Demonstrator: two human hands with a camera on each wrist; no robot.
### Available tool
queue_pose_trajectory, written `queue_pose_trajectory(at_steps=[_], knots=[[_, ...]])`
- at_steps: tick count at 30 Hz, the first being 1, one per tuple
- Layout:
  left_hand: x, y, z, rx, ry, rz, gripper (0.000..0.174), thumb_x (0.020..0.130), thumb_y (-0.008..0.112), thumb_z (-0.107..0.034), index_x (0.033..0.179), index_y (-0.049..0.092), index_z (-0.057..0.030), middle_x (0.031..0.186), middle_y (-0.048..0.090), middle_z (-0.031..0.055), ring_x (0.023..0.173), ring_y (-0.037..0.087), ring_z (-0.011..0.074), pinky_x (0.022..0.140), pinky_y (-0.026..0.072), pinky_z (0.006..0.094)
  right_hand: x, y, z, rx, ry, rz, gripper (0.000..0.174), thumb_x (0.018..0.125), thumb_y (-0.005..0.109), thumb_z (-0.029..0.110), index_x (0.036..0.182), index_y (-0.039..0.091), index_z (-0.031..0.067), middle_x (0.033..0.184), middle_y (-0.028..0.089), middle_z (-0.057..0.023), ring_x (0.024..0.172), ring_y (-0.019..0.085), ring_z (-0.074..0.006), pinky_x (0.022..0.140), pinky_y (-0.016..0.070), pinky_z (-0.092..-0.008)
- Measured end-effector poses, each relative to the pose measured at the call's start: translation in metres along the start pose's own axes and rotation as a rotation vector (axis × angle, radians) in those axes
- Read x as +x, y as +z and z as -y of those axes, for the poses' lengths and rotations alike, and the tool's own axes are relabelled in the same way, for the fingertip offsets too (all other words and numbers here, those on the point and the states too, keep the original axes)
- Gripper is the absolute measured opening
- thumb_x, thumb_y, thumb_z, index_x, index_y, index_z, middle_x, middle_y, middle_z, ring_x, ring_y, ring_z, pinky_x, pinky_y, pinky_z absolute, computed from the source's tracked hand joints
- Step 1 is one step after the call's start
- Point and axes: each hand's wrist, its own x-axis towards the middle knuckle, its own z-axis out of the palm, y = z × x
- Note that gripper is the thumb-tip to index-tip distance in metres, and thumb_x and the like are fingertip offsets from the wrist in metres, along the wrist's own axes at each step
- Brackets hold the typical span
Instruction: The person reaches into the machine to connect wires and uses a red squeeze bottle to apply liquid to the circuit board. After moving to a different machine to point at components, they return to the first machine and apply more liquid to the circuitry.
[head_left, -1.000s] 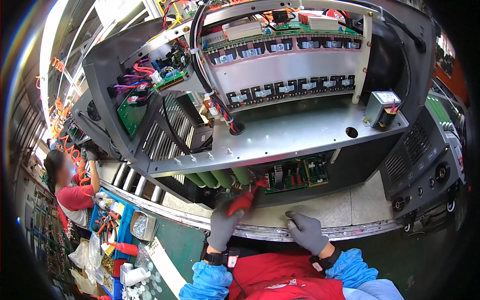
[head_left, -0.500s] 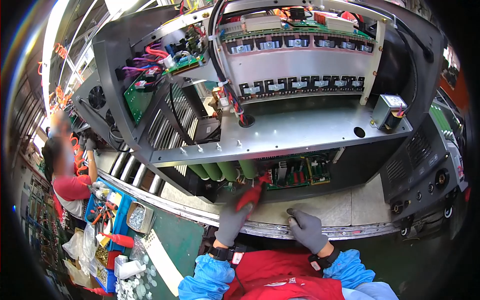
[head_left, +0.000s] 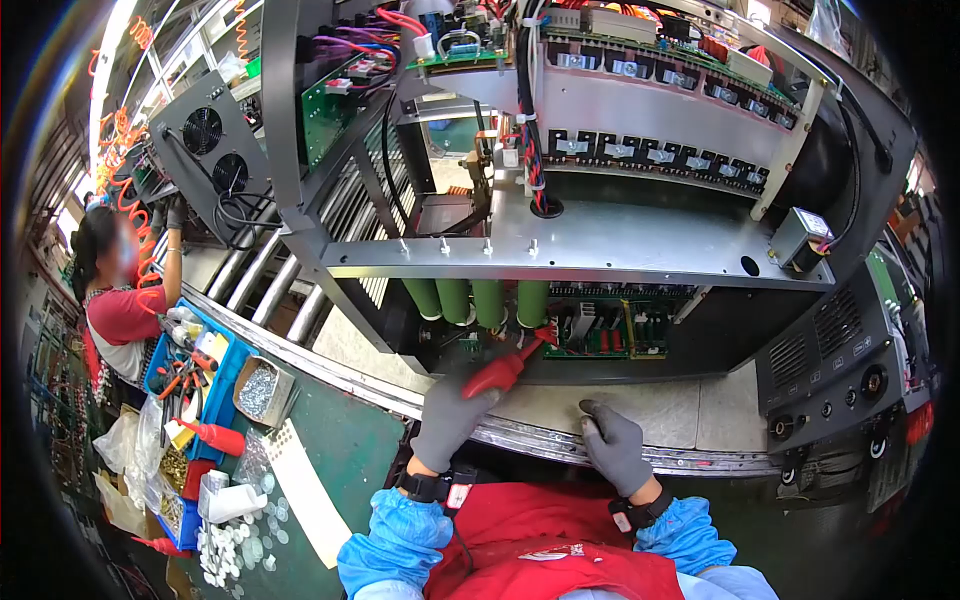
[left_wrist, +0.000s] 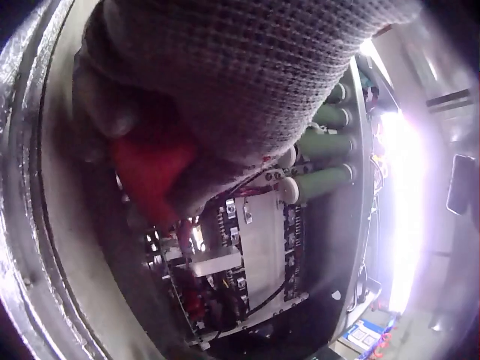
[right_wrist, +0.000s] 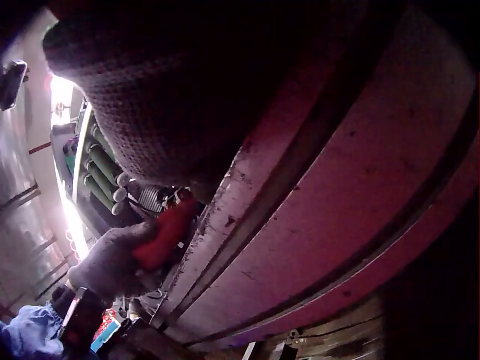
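In the head view the gloved left hand [head_left: 447, 418] grips a red bottle [head_left: 492, 378], its narrow tip slanting up and right to the board [head_left: 600, 333] in the lower bay of a metal cabinet [head_left: 430, 262]. Several green cylinders [head_left: 488, 302] stand beside that tip. The left wrist view has the red bottle [left_wrist: 154, 165] under the glove [left_wrist: 217, 67]. Near the metal rail edge the gloved right hand [head_left: 614, 446] rests with its fingers loosely bent, holding nothing. The right wrist view also shows the left hand [right_wrist: 112, 262] round the bottle [right_wrist: 166, 238].
At the left, a person in a red top [head_left: 125, 315] works beside rollers [head_left: 275, 290]. A blue bin of tools [head_left: 205, 385], a box of screws [head_left: 262, 390], a white strip [head_left: 305, 490] and clear discs lie on the green bench [head_left: 350, 440]. Another cabinet [head_left: 835, 350] stands right.
The head view has shifted, with the cabinet appearing further right. The left hand still grips the red bottle, its tip staying close to the board. The right hand remains near the rail.
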Motion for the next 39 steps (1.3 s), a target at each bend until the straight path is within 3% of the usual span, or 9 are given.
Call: queue_pose_trajectory(at_steps=[9, 12, 14, 24, 31, 39], knots=[[-0.005, 0.007, 0.014, -0.125, -0.106, 0.007, 0.044, 0.080, 0.075, -0.033, 0.111, 0.067, -0.0018, 0.092, 0.070, 0.0207, 0.086, 0.068, 0.0389, 0.075, 0.0523, 0.0449, 0.000, 0.001, 0.003, -0.022, -0.003, 0.004, 0.027, 0.090, 0.060, 0.011, 0.113, 0.069, -0.0002, 0.102, 0.070, -0.0223, 0.094, 0.071, -0.0349, 0.082, 0.0548, -0.0372], [0.000, 0.009, 0.016, -0.044, 0.003, -0.027, 0.044, 0.081, 0.075, -0.033, 0.111, 0.067, -0.0019, 0.091, 0.070, 0.0210, 0.086, 0.067, 0.0394, 0.074, 0.0522, 0.0451, -0.001, 0.002, 0.002, -0.003, -0.014, -0.011, 0.026, 0.090, 0.060, 0.011, 0.112, 0.068, -0.0001, 0.100, 0.070, -0.0222, 0.093, 0.071, -0.0347, 0.081, 0.0548, -0.0370], [0.000, 0.010, 0.022, -0.037, -0.026, -0.011, 0.044, 0.080, 0.074, -0.032, 0.112, 0.068, -0.0023, 0.092, 0.070, 0.0210, 0.086, 0.067, 0.0395, 0.075, 0.0522, 0.0451, -0.001, 0.003, 0.001, 0.003, -0.023, -0.018, 0.026, 0.090, 0.060, 0.011, 0.112, 0.068, -0.0001, 0.099, 0.070, -0.0218, 0.091, 0.071, -0.0343, 0.080, 0.0547, -0.0370], [-0.011, -0.003, 0.002, -0.085, -0.090, 0.038, 0.040, 0.079, 0.072, -0.027, 0.112, 0.068, -0.0037, 0.094, 0.070, 0.0183, 0.085, 0.067, 0.0368, 0.076, 0.0522, 0.0422, -0.001, 0.002, 0.001, -0.017, -0.031, -0.018, 0.025, 0.090, 0.060, 0.010, 0.112, 0.068, 0.0006, 0.097, 0.070, -0.0213, 0.088, 0.071, -0.0347, 0.078, 0.0546, -0.0375], [-0.014, 0.004, 0.009, -0.117, -0.098, 0.018, 0.041, 0.080, 0.073, -0.030, 0.112, 0.068, -0.0038, 0.092, 0.070, 0.0183, 0.084, 0.068, 0.0365, 0.074, 0.0524, 0.0418, 0.000, -0.001, 0.008, -0.007, 0.041, 0.027, 0.026, 0.090, 0.060, 0.010, 0.112, 0.068, 0.0006, 0.098, 0.070, -0.0216, 0.090, 0.071, -0.0347, 0.079, 0.0549, -0.0375], [-0.016, -0.004, 0.002, -0.019, -0.158, 0.042, 0.042, 0.078, 0.074, -0.034, 0.110, 0.070, -0.0066, 0.091, 0.070, 0.0192, 0.085, 0.068, 0.0387, 0.074, 0.0523, 0.0443, -0.002, 0.003, 0.000, 0.000, -0.010, -0.011, 0.025, 0.092, 0.059, 0.012, 0.112, 0.068, 0.0005, 0.097, 0.070, -0.0210, 0.088, 0.071, -0.0332, 0.079, 0.0543, -0.0365]])
